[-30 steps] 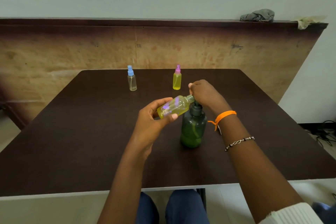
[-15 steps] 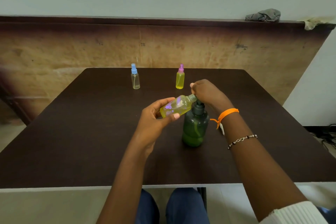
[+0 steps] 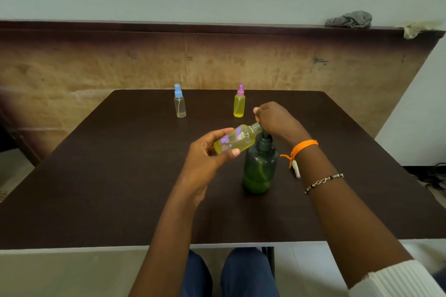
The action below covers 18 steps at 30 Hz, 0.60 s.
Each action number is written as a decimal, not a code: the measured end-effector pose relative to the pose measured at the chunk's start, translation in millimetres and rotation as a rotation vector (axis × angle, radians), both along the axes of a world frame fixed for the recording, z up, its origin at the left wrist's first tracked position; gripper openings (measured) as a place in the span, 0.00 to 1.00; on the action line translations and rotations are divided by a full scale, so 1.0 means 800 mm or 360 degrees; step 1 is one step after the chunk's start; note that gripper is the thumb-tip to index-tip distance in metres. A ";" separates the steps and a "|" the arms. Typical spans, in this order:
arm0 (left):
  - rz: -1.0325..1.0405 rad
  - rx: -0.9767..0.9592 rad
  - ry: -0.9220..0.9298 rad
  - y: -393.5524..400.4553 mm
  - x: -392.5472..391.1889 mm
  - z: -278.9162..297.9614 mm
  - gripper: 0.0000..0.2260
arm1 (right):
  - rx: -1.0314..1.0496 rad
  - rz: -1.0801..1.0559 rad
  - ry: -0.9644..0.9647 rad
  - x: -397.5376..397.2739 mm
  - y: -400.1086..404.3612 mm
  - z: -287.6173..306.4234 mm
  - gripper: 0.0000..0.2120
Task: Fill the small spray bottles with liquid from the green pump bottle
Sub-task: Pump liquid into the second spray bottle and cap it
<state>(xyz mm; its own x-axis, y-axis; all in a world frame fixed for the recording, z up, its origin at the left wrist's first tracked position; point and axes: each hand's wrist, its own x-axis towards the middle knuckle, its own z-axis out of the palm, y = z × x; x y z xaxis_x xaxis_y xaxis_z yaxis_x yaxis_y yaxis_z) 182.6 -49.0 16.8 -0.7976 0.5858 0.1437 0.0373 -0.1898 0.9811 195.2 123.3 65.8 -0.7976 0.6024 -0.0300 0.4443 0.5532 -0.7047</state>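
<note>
From the head view, I watch the left hand (image 3: 207,154) wrapped around a tilted small spray bottle (image 3: 235,138), its open neck held against the spout of the green pump bottle (image 3: 260,166), which stands mid-surface (image 3: 108,176); the right hand (image 3: 277,119) sits on the pump head, fingers curled over it. The held bottle looks nearly full of yellow liquid, so I judge this fill close to done, its cap not yet back on. At the far edge, the pink-capped bottle (image 3: 239,103) appears filled, while the blue-capped bottle (image 3: 179,103) looks clear and likely remains to be filled.
</note>
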 end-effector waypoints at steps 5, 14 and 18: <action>-0.0006 -0.0003 -0.0006 0.002 -0.003 -0.003 0.18 | -0.0076 0.0002 0.0013 -0.002 0.003 -0.005 0.18; -0.0006 -0.0001 -0.0003 0.001 -0.003 -0.005 0.18 | 0.0012 0.0029 0.0015 -0.002 0.003 -0.003 0.20; -0.0011 0.0009 -0.0010 0.003 -0.004 -0.006 0.18 | -0.0009 0.0025 0.0039 -0.002 0.005 -0.005 0.20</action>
